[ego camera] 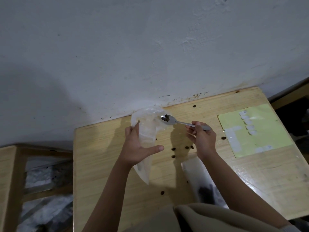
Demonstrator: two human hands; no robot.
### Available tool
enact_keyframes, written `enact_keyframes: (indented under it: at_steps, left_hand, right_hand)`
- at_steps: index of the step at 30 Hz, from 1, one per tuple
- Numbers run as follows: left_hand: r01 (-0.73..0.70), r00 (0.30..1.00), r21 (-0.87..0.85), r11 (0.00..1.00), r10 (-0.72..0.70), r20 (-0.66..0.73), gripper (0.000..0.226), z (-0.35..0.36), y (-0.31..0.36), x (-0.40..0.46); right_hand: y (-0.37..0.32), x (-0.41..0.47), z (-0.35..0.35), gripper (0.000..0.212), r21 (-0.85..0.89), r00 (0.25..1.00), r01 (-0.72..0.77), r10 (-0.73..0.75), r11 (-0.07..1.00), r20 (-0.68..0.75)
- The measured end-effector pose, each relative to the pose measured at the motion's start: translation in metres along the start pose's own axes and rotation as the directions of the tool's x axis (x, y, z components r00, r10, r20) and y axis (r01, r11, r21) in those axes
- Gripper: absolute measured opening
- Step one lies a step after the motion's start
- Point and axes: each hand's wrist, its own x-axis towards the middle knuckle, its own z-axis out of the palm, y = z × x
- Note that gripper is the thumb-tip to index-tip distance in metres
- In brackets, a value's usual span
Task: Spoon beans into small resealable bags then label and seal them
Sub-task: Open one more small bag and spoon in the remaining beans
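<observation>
So, here's how it's all sitting around the wooden table (103, 164):

Left hand (137, 148): gripping a clear resealable bag (147, 131) from the side, fingers curling round its far edge, thumb sticking out across the front. It's holding the bag up above the table's left half, mouth gaping toward the wall (117, 56).

Right hand (203, 139): pinching the handle of a metal spoon (173, 121), fingers curling round it. The bowl is poking right at the bag's open mouth.

Beans (165, 118): a small dark clump is riding in the spoon bowl, over the table's back edge.

Loose beans (173, 149): lying scattered on the tabletop, mostly below the spoon between the two hands, plus one by the back edge and one toward the front.

Label sheet (257, 129): a yellow-green backing sheet with white stickers is lying flat on the table's right side, well apart from the bag.

Second bag (197, 174): another clear bag is lying on the table under the right forearm, something dark showing at its near end, too blurry to name.

Extra: a second wooden piece of furniture (10, 181) is standing left of the table.
</observation>
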Motion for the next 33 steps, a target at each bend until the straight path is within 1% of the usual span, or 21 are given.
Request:
enact_keyframes:
  at_steps: [3, 6, 10, 13, 16, 17, 18, 20, 22, 23, 24, 26, 27, 29, 30, 31, 33]
  left_hand:
    - [-0.006, 1.0, 0.048, 0.999, 0.005, 0.011, 0.127, 0.0, -0.001, 0.0]
    - [-0.03, 0.999, 0.101, 0.994, 0.028, 0.026, 0.133, 0.002, -0.001, -0.002]
    - [-0.061, 0.998, 0.157, 0.986, 0.057, 0.026, 0.135, 0.005, -0.001, -0.005]
    - [-0.077, 0.997, 0.197, 0.977, 0.076, 0.013, 0.135, 0.007, 0.0, -0.008]
    - [-0.093, 0.996, 0.214, 0.972, 0.093, 0.011, 0.134, 0.009, 0.001, -0.008]
    - [-0.094, 0.996, 0.205, 0.974, 0.093, 0.014, 0.134, 0.01, 0.001, -0.009]
    - [-0.093, 0.996, 0.188, 0.978, 0.091, 0.016, 0.133, 0.01, 0.002, -0.009]
    - [-0.081, 0.997, 0.152, 0.985, 0.079, 0.016, 0.132, 0.01, 0.003, -0.008]
    - [-0.065, 0.998, 0.133, 0.989, 0.064, 0.011, 0.131, 0.009, 0.005, -0.007]
    - [-0.058, 0.998, 0.127, 0.99, 0.057, 0.008, 0.13, 0.009, 0.007, -0.007]
    - [-0.05, 0.999, 0.12, 0.991, 0.05, 0.006, 0.13, 0.008, 0.007, -0.007]
    - [-0.037, 0.999, 0.11, 0.993, 0.037, 0.003, 0.13, 0.007, 0.007, -0.005]
    - [-0.031, 1.0, 0.106, 0.994, 0.031, 0.002, 0.13, 0.006, 0.007, -0.005]
    - [-0.023, 1.0, 0.094, 0.995, 0.022, 0.009, 0.13, 0.005, 0.006, -0.004]
    - [-0.02, 1.0, 0.087, 0.996, 0.019, 0.015, 0.131, 0.005, 0.005, -0.004]
    - [-0.02, 1.0, 0.085, 0.996, 0.018, 0.02, 0.131, 0.005, 0.005, -0.004]
    - [-0.021, 0.999, 0.09, 0.996, 0.018, 0.03, 0.132, 0.005, 0.003, -0.003]
  right_hand:
    - [-0.005, -0.006, -0.01, 0.019, -0.029, 0.999, 0.043, -0.042, 0.999, 0.016]
    - [-0.015, -0.014, -0.016, 0.019, -0.042, 0.994, 0.106, -0.105, 0.993, 0.043]
    - [-0.033, -0.029, -0.019, 0.019, -0.032, 0.962, 0.23, -0.223, 0.973, 0.159]
    - [-0.041, -0.039, -0.016, 0.018, -0.084, 0.9, 0.375, -0.34, 0.923, 0.274]
    - [-0.045, -0.047, -0.011, 0.015, -0.18, 0.781, 0.569, -0.46, 0.802, 0.422]
    - [-0.045, -0.048, -0.009, 0.014, -0.184, 0.759, 0.602, -0.486, 0.777, 0.433]
    - [-0.045, -0.048, -0.007, 0.014, -0.173, 0.757, 0.613, -0.509, 0.771, 0.41]
    - [-0.045, -0.046, -0.003, 0.014, -0.145, 0.788, 0.595, -0.539, 0.79, 0.297]
    - [-0.043, -0.039, 0.0, 0.018, -0.178, 0.808, 0.587, -0.557, 0.79, 0.193]
    - [-0.041, -0.036, 0.002, 0.019, -0.221, 0.802, 0.597, -0.572, 0.771, 0.171]
    - [-0.038, -0.032, 0.004, 0.018, -0.278, 0.786, 0.617, -0.592, 0.736, 0.179]
    - [-0.027, -0.025, 0.008, 0.015, -0.381, 0.739, 0.669, -0.627, 0.638, 0.246]
    - [-0.022, -0.022, 0.011, 0.014, -0.407, 0.717, 0.691, -0.637, 0.598, 0.282]
    - [-0.011, -0.015, 0.016, 0.013, -0.41, 0.682, 0.727, -0.65, 0.55, 0.336]
    - [-0.006, -0.012, 0.02, 0.013, -0.41, 0.681, 0.729, -0.643, 0.548, 0.35]
    - [-0.003, -0.01, 0.023, 0.013, -0.413, 0.697, 0.715, -0.624, 0.564, 0.354]
    - [0.002, -0.005, 0.029, 0.013, -0.413, 0.749, 0.662, -0.567, 0.626, 0.342]
